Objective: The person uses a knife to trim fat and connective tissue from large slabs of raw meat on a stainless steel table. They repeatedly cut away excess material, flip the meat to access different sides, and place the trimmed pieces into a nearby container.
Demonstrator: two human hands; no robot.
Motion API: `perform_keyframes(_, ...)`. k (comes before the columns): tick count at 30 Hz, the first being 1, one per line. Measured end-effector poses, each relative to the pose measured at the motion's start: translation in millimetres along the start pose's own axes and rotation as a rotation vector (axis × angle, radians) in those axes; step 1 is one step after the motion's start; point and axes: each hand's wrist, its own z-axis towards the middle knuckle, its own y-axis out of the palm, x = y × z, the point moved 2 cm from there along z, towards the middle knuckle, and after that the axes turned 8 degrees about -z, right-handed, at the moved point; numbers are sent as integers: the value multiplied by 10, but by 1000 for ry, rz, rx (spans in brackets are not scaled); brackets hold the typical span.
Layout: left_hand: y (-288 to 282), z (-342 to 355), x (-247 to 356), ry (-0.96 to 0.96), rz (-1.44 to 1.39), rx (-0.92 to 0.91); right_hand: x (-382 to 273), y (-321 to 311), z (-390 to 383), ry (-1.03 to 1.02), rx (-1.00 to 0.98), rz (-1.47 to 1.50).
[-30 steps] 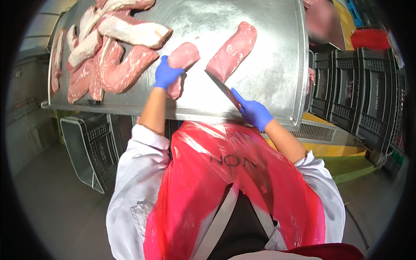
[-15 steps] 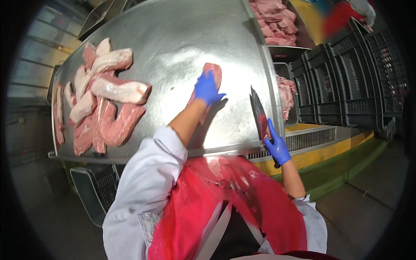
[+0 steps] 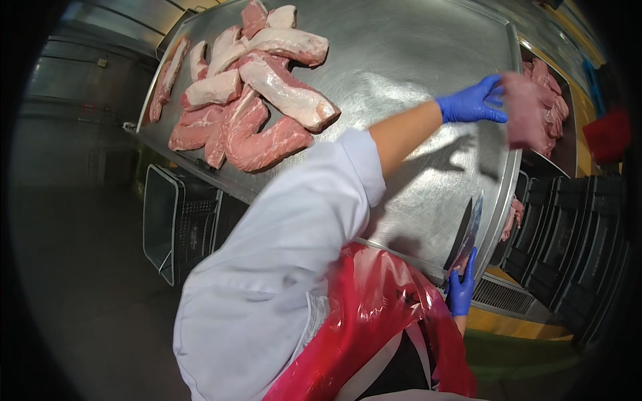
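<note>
My left hand (image 3: 471, 101), in a blue glove, reaches over the table's right side with fingers apart beside a motion-blurred pink meat piece (image 3: 525, 110); whether they still touch it is unclear. Beyond that piece, a metal bin (image 3: 572, 164) holds several meat pieces (image 3: 556, 117). Down at the front right, my right hand (image 3: 460, 287), also gloved in blue, grips a long knife (image 3: 468, 227) whose blade points away from me; its handle is mostly hidden. A pile of pale, fatty pork cuts (image 3: 281, 93) lies at the left of the steel table (image 3: 414, 53).
Black plastic crates (image 3: 535, 240) line the right side, one with meat (image 3: 511, 217) in it. Another crate (image 3: 160, 220) is below the table's front left. A blurred red object (image 3: 605, 137) is at far right, near yellow surfaces (image 3: 528, 324) and a metal grate (image 3: 505, 294).
My left hand has moved from mid-table to the right edge, carrying a piece off the surface; its fingers have spread. The knife has drawn back to the front right. The view has swung.
</note>
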Motion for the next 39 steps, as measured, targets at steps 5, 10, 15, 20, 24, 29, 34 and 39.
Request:
perform_keyframes(5, -2489, -1461, 510, -852, 1526, -541, -48, -76, 161, 3, 93, 61)
perform_keyframes(10, -3558, -3488, 876, -587, 1947, -380, -37, 88, 47, 96, 198, 169)
perform_keyframes(15, -3558, -3043, 578, -576, 1818, -141, -25, 309, -35, 159, 166, 170)
perform_keyframes(20, -3068, -2662, 377, -492, 1618, -108, -325, 584, -42, 67, 256, 181)
perform_keyframes(24, -2066, -2374, 63, -299, 1256, -223, -291, 656, -4, -14, 306, 149)
perform_keyframes(29, -818, -2498, -407, 53, 1091, -771, -385, 619, -54, -47, 254, 119)
perform_keyframes(34, -756, -2960, -215, -3, 946, -78, -216, 275, -101, -52, 294, 152)
perform_keyframes(39, -956, -1880, -592, -1053, 1277, 751, 65, 19, 206, -42, 279, 206)
